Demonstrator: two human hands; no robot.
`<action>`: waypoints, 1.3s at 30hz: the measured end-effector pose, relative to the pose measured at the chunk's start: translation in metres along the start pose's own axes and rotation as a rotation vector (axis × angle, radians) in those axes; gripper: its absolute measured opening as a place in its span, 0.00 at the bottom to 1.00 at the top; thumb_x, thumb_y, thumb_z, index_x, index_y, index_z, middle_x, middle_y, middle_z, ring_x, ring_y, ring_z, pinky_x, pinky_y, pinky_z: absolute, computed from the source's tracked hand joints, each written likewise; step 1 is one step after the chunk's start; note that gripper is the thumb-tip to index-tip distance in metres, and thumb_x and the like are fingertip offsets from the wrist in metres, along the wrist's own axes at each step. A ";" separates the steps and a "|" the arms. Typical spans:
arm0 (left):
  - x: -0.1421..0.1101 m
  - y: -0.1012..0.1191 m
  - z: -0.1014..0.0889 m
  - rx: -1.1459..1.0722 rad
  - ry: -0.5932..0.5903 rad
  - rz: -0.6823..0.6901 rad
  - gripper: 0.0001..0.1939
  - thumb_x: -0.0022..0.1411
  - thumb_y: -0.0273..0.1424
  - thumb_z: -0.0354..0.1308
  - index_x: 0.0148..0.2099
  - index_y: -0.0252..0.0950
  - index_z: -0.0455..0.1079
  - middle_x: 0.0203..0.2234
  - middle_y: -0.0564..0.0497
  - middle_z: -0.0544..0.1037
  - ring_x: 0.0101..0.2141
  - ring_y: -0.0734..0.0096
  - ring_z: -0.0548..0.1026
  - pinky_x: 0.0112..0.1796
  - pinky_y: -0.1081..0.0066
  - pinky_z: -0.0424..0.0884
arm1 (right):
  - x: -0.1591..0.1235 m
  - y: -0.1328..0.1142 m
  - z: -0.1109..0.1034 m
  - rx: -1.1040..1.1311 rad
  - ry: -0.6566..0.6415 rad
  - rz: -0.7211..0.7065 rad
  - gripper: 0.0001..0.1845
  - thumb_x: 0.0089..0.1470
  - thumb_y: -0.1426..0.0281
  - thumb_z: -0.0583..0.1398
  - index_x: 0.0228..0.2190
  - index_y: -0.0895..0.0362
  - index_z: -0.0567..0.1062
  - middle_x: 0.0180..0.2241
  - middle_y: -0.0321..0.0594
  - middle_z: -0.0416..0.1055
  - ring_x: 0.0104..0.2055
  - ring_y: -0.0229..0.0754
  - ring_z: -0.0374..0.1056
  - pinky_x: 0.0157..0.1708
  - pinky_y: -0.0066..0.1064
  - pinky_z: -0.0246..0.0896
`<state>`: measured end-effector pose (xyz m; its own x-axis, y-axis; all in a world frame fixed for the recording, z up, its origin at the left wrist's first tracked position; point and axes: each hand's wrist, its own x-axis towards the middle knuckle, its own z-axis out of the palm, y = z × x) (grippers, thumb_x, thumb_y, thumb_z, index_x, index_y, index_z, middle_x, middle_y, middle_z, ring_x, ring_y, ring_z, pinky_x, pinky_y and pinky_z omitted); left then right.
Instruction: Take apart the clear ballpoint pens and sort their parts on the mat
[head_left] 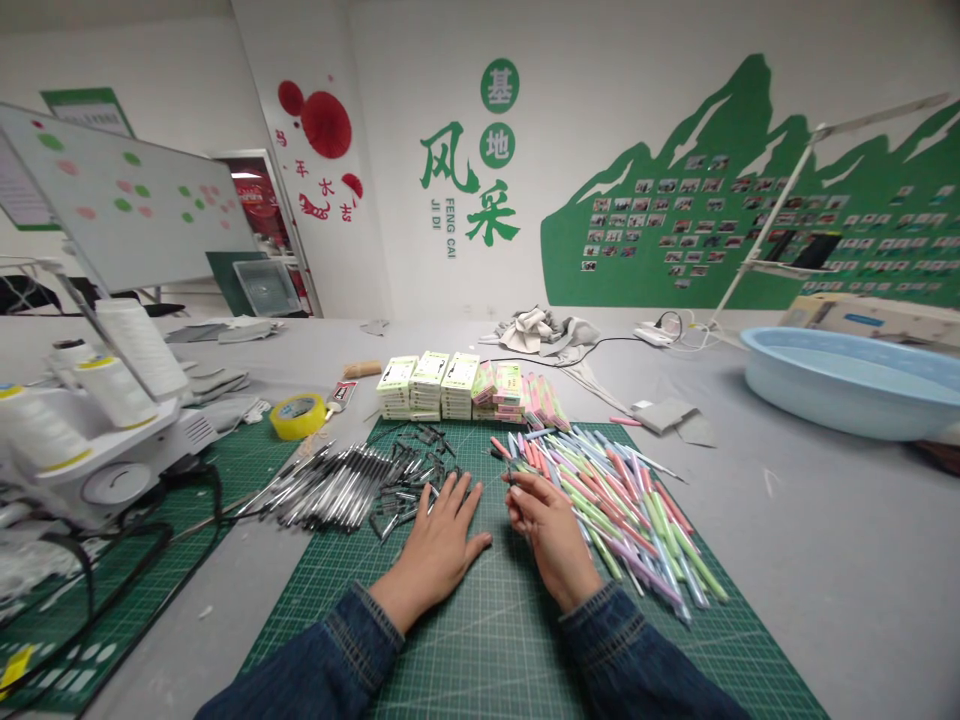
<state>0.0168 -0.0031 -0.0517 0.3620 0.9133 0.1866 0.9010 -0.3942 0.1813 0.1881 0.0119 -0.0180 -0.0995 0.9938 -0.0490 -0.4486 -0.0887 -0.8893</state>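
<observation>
My left hand (442,545) lies palm down with its fingers spread on the green cutting mat (465,650). Its fingertips touch the edge of a loose pile of small black pen parts (409,490). Left of that pile lies a row of silver-and-black pen barrels (337,490). My right hand (551,535) is closed in a pinch beside a heap of pastel pens (622,505) in pink, green, blue and purple. Something small and dark shows at its fingertips, too small to make out.
Stacked small white-and-green boxes (429,385) and pink packets (510,385) stand behind the piles. Yellow tape (298,417) lies left of them. A sewing machine with thread cones (112,390) is at far left, a blue basin (847,385) at right, cloth scraps (540,332) at the back.
</observation>
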 end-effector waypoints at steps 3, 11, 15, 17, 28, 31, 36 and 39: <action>0.003 0.000 -0.004 -0.004 0.035 0.012 0.32 0.64 0.47 0.42 0.67 0.44 0.44 0.65 0.46 0.51 0.63 0.54 0.47 0.59 0.46 0.43 | 0.000 0.000 0.000 0.002 0.004 0.000 0.15 0.43 0.66 0.66 0.35 0.56 0.76 0.25 0.35 0.68 0.24 0.33 0.59 0.23 0.25 0.50; 0.011 -0.061 -0.060 0.067 0.239 -0.287 0.11 0.63 0.31 0.48 0.39 0.38 0.72 0.37 0.46 0.74 0.43 0.62 0.69 0.46 0.64 0.63 | 0.000 -0.004 0.000 -0.009 0.021 0.005 0.14 0.43 0.66 0.65 0.35 0.57 0.76 0.25 0.35 0.68 0.24 0.33 0.59 0.23 0.25 0.49; 0.011 -0.091 -0.068 0.098 0.111 -0.305 0.08 0.58 0.30 0.53 0.33 0.39 0.74 0.33 0.48 0.74 0.41 0.63 0.69 0.44 0.67 0.62 | 0.000 -0.002 0.001 -0.016 0.010 0.000 0.14 0.43 0.66 0.65 0.35 0.57 0.76 0.24 0.35 0.67 0.23 0.32 0.59 0.22 0.24 0.47; 0.014 -0.093 -0.064 0.118 0.066 -0.285 0.07 0.58 0.31 0.55 0.33 0.40 0.75 0.33 0.49 0.74 0.40 0.63 0.68 0.42 0.68 0.62 | 0.000 0.000 0.000 -0.020 0.002 0.001 0.14 0.43 0.66 0.65 0.35 0.57 0.75 0.25 0.35 0.67 0.23 0.32 0.59 0.21 0.24 0.47; 0.026 -0.091 -0.058 0.189 0.017 -0.258 0.06 0.54 0.26 0.56 0.30 0.39 0.74 0.31 0.47 0.73 0.38 0.62 0.67 0.36 0.68 0.60 | 0.001 -0.002 0.001 -0.027 0.010 0.006 0.14 0.44 0.67 0.64 0.35 0.58 0.75 0.25 0.35 0.66 0.23 0.32 0.59 0.22 0.23 0.47; 0.026 -0.090 -0.060 0.192 0.015 -0.245 0.07 0.54 0.25 0.55 0.30 0.39 0.74 0.32 0.47 0.72 0.38 0.62 0.67 0.36 0.68 0.60 | 0.000 -0.002 0.002 -0.021 0.008 0.005 0.14 0.43 0.67 0.64 0.35 0.58 0.74 0.24 0.35 0.66 0.23 0.32 0.58 0.22 0.24 0.47; 0.027 -0.085 -0.061 0.178 0.008 -0.225 0.05 0.53 0.27 0.58 0.31 0.40 0.74 0.32 0.47 0.73 0.39 0.62 0.68 0.37 0.68 0.61 | 0.000 -0.001 0.001 -0.015 0.007 0.009 0.15 0.43 0.67 0.64 0.35 0.59 0.74 0.24 0.35 0.66 0.23 0.32 0.59 0.22 0.24 0.47; 0.027 -0.084 -0.059 0.171 0.022 -0.224 0.05 0.53 0.27 0.57 0.30 0.39 0.74 0.32 0.47 0.74 0.39 0.62 0.68 0.37 0.68 0.62 | 0.001 0.000 0.000 -0.015 0.001 0.002 0.14 0.43 0.67 0.64 0.35 0.59 0.74 0.24 0.35 0.66 0.23 0.32 0.59 0.22 0.24 0.47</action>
<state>-0.0633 0.0490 -0.0044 0.1460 0.9725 0.1812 0.9858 -0.1584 0.0556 0.1877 0.0132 -0.0176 -0.0995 0.9937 -0.0511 -0.4350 -0.0897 -0.8960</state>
